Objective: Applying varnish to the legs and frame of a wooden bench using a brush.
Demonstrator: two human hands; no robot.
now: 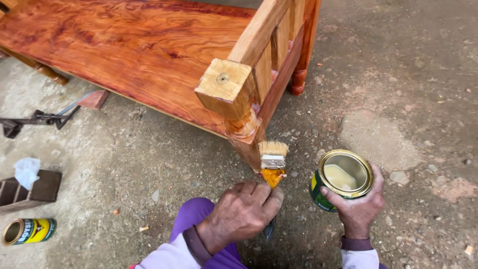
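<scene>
Head view recorded: left hand (pixel 238 213) gripped a paintbrush (pixel 273 163), bristles against the bench (pixel 149 55) leg; right hand (pixel 359 201) clasped an open tin (pixel 342 178) of varnish beside it (seat glossy red, corner post (pixel 226 87) and rails bare).

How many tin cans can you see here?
2. An open green round tin can is held in the right hand; a yellow-labelled tin can lies on its side on the ground at lower left. Others may be out of view.
</scene>
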